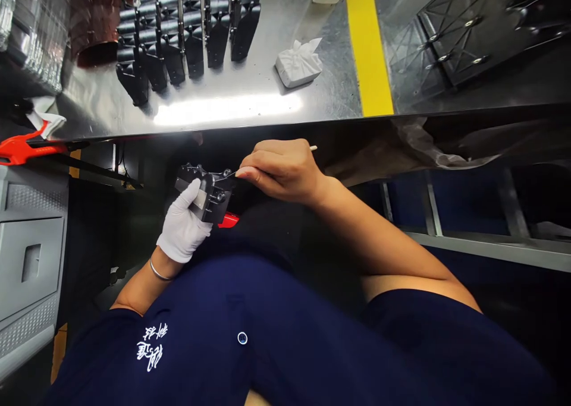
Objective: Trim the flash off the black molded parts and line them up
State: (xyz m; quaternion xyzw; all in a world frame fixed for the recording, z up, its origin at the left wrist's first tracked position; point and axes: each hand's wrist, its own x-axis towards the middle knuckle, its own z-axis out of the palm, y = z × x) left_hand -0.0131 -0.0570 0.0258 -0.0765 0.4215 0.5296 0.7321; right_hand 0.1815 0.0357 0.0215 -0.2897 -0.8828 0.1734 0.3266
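Note:
My left hand (182, 224), in a white glove, is wrapped round a black molded part (219, 198) below the table's front edge. Its thumb lies over the part's near face, by a flat grey strip. To the right, my bare right hand (285, 169) pinches a slim tool, whose thin metal tip reaches to the upper edge of the black part. The tool's pale end (314, 148) sticks out behind the knuckles. The palm side of the right hand is hidden.
On the metal table (223, 109) stand rows of black parts (194, 43), a white wrapped block (298, 64) and a yellow stripe (370, 49). A red-handled tool (20, 149) and grey drawers (31, 263) are at left. Something red (229, 220) shows below the held part.

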